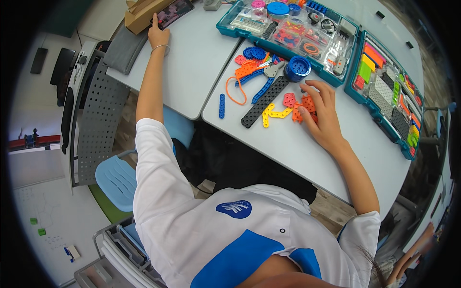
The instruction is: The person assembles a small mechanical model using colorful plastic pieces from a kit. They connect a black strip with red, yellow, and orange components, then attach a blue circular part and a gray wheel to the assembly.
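Observation:
My left hand reaches far out to the phone, its fingers closed at the phone's lower left edge. The phone leans against an open cardboard box. My right hand is curled round an orange perforated building piece, thumb on one side and fingers on the other; part of it is hidden by the hand. Beside it lie a pink-red connector, yellow angled beams and a long dark grey perforated beam. At that beam's far end stands a blue round spool.
Blue beams, gears and an orange rubber band lie farther left. Two teal cases of sorted parts line the table's far and right sides. A grey pouch lies at the left edge. A light blue chair stands left of me.

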Available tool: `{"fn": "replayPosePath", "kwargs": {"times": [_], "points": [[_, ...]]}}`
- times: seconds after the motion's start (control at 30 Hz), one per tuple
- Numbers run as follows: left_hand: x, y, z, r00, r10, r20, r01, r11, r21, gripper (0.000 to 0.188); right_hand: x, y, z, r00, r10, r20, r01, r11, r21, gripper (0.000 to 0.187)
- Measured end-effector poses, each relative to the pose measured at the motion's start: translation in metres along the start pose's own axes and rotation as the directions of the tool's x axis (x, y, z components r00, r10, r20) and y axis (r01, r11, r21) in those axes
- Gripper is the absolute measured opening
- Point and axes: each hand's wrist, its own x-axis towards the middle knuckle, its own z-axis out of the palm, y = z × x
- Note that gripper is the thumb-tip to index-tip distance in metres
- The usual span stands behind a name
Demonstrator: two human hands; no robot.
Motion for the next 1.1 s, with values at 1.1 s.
{"fn": "replayPosePath", "kwargs": {"times": [1.1], "points": [[0.052,-0.054,0.079,0.876,-0.482,0.006,0.379,0.681,-0.627,0.031,-0.001,-0.001,-0.001,0.999,0.033,0.016,-0.034,0.999,0.039,0.046]]}}
